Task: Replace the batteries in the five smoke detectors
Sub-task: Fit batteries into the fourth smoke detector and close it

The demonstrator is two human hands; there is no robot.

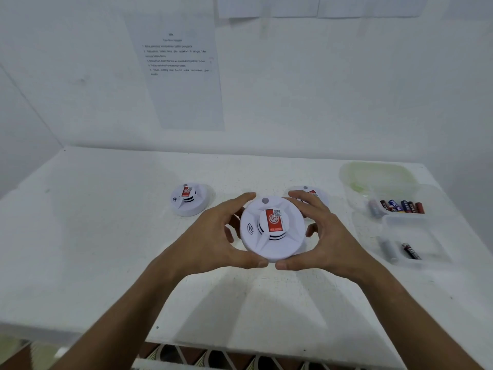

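Smoke detector, white with a red label, sits at frame centre, gripped around its rim by both hands above the surface. Left hand and right hand curl their fingers on opposite edges, thumbs nearly meeting at the near rim. To open it cleanly, I'd twist with even pressure. 2 more detectors lie behind. At right, a clear tray holds about 6 batteries; a nearer tray holds roughly 2.
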